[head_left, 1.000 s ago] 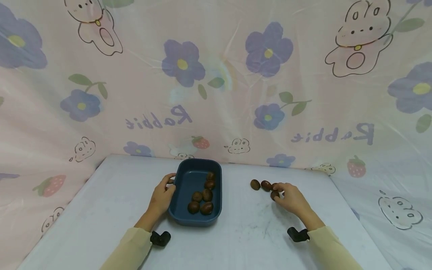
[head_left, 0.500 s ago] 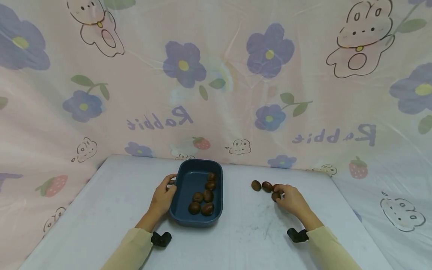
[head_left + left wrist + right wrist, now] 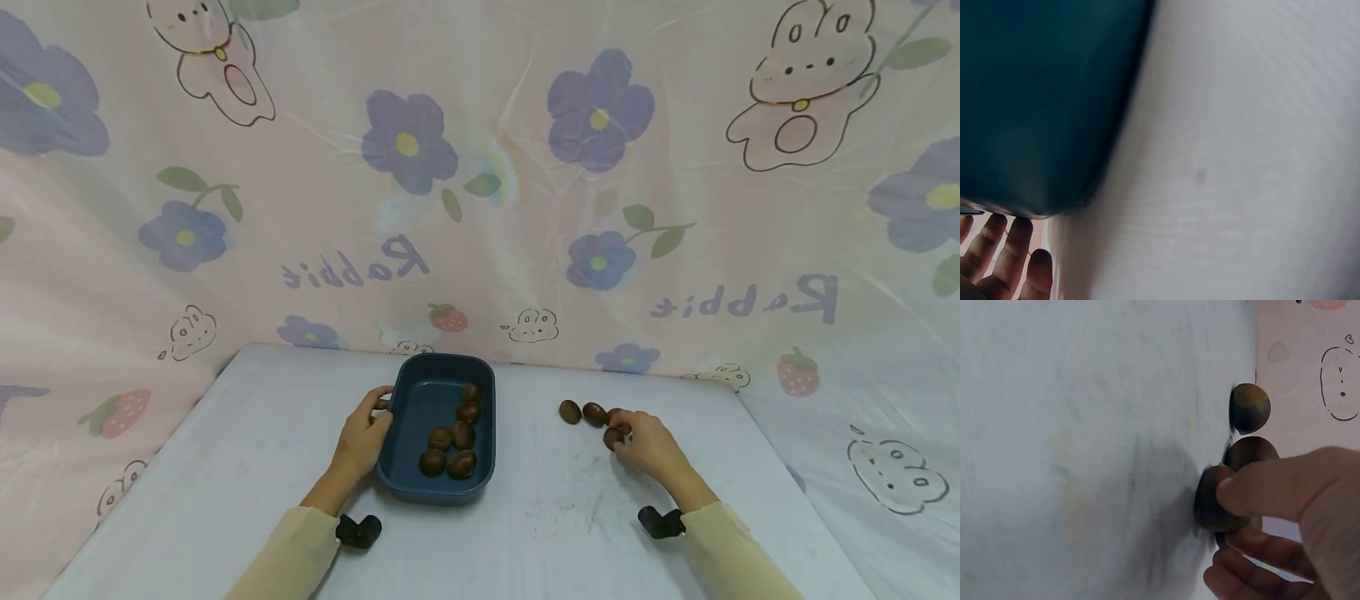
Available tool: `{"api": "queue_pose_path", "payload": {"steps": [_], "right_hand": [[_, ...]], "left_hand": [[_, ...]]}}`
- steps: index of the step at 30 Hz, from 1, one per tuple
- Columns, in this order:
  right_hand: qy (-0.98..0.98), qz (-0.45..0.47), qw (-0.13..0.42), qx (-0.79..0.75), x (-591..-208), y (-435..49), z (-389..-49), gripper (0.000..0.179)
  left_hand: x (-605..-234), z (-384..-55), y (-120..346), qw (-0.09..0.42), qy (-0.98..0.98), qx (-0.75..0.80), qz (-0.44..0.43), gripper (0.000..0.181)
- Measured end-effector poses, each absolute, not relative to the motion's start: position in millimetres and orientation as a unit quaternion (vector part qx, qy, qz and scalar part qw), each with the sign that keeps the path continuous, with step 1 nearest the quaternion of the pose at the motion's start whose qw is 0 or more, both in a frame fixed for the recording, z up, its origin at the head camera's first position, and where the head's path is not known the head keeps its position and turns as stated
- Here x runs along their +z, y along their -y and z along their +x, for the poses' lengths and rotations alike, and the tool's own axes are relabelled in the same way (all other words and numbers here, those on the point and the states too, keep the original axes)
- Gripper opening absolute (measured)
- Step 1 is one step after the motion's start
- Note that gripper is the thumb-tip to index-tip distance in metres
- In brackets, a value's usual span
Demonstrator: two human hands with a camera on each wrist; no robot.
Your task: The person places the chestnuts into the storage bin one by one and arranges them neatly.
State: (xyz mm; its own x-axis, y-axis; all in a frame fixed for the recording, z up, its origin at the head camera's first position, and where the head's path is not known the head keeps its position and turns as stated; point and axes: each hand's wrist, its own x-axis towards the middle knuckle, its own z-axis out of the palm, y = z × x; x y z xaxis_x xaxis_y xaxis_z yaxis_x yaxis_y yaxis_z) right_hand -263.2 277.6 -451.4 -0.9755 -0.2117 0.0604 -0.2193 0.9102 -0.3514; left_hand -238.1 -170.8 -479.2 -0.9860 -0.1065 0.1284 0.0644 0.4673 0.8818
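Note:
A dark blue rectangular tray (image 3: 412, 408) holds several brown chestnuts (image 3: 462, 434), mostly along its right side. My left hand (image 3: 358, 437) is at the tray's left side; in the left wrist view its fingertips touch the tray's wall, fingers fairly straight. On the white table to the right, my right hand (image 3: 651, 446) pinches a chestnut (image 3: 1210, 503) between thumb and fingers, low at the table top. Beside it, another chestnut (image 3: 596, 414) and a more separate one (image 3: 570, 412) lie in a row. One more is partly hidden by the right fingers.
A white-covered table (image 3: 532, 525) bears the tray and chestnuts. Behind it hangs a pale curtain (image 3: 510, 217) printed with rabbits, flowers and strawberries. Black wrist mounts (image 3: 360, 532) sit at both cuffs.
Between the earlier frames and now, the whole head view has shifted very slightly. Both hands, the tray and the chestnuts keep nearly the same places.

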Motion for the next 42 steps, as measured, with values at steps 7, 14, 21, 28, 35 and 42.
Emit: {"api": "queue_pose_path", "payload": {"steps": [7, 14, 21, 28, 35, 42], "right_hand": [[0.98, 0.107, 0.001, 0.168, -452, -277, -263, 0.028], [0.982, 0.108, -0.001, 0.158, -454, -276, -264, 0.033], [0.983, 0.112, 0.003, 0.143, -457, -276, -267, 0.033], [0.982, 0.121, 0.015, 0.143, -454, -274, -270, 0.031], [0.975, 0.151, 0.044, 0.156, -440, -266, -266, 0.03], [0.971, 0.159, 0.057, 0.17, -427, -257, -264, 0.034]], "left_hand": [[-478, -238, 170, 0.083, 0.852, -0.517, 0.016, 0.043], [-477, -236, 170, 0.079, 0.856, -0.511, 0.018, 0.043], [-479, -237, 170, 0.082, 0.858, -0.507, 0.017, 0.043], [-481, -240, 170, 0.087, 0.859, -0.504, 0.016, 0.044], [-479, -239, 170, 0.083, 0.859, -0.504, 0.016, 0.044], [-478, -239, 170, 0.079, 0.862, -0.501, 0.017, 0.044]]}}
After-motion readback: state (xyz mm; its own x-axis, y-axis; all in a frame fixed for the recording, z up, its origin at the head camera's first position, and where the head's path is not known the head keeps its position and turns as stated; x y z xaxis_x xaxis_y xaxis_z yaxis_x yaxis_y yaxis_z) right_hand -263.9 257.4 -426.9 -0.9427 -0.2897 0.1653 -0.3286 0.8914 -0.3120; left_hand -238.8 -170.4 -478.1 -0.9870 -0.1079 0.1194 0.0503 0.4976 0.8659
